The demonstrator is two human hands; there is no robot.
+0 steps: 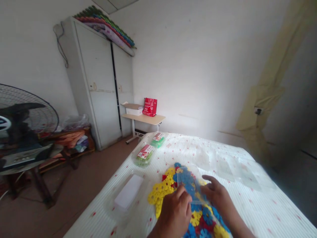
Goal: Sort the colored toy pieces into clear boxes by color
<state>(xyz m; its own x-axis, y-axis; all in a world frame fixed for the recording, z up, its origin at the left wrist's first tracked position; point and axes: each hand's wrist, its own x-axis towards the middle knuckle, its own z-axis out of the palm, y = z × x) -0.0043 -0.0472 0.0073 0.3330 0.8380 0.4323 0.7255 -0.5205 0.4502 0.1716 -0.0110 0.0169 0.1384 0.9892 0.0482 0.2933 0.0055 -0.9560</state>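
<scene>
Gripping clear box over flower pile: closed left hand, fingertips hidden; right hand half-open against box; green-filled tub beyond pile.

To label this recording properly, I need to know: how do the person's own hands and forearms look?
The left hand and right hand are bare, without gloves. No sleeve, watch or bracelet shows on the right forearm; little of the left forearm is visible.
</scene>
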